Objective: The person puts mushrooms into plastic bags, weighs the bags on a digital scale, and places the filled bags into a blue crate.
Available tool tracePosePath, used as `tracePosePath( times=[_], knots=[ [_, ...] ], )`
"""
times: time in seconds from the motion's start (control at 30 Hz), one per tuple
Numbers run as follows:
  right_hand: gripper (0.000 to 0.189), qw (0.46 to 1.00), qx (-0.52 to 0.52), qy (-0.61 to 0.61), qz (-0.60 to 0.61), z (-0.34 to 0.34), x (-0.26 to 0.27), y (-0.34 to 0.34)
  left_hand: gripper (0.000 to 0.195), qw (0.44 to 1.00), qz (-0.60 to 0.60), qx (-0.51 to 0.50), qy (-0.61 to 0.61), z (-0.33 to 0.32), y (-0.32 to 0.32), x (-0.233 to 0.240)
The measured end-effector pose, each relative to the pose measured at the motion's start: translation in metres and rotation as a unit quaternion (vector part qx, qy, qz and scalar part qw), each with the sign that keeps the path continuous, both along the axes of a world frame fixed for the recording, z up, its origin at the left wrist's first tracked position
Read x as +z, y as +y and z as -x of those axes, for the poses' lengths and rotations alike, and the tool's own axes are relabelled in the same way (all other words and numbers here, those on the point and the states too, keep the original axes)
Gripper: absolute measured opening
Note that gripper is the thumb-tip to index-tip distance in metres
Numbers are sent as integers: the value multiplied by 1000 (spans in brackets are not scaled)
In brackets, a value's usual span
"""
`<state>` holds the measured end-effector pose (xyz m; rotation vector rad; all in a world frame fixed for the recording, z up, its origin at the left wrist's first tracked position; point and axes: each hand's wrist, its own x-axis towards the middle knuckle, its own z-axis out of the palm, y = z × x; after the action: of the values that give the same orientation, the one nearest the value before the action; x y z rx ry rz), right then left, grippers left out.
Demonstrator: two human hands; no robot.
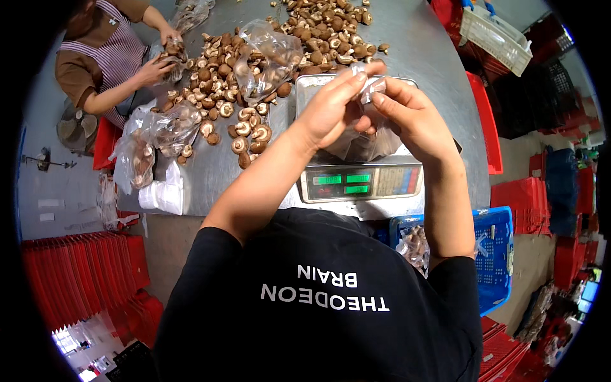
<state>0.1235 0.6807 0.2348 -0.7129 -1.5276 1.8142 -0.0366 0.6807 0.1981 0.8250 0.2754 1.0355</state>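
Observation:
In front of me a clear plastic bag rests on the pan of a digital weighing scale, its contents largely hidden by my hands. My left hand pinches the gathered neck of the bag from the left. From the right, the thumb and fingers of my right hand grip the twisted plastic at the same neck. Below the bag, the scale's display panel glows green. Loose shiitake mushrooms are heaped left of and beyond the scale, with another clear bag of mushrooms lying on the heap.
Across the steel table, a co-worker's hands hold a mushroom bag. Filled bags and a white plastic bundle lie at left. A blue crate with bagged mushrooms stands by my right arm. Someone handles a white crate.

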Motion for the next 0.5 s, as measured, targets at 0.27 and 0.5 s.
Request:
tracePosePath(
  times=[0.27, 0.5],
  knots=[
    [19, 953, -85, -259, -136, -58, -41, 22, 18, 660, -321, 80, 675, 45, -27, -40],
    [20, 958, -151, 159, 183, -22, -67, 13, 14, 670, -356, 172, 628, 41, -49, -64]
  ],
)
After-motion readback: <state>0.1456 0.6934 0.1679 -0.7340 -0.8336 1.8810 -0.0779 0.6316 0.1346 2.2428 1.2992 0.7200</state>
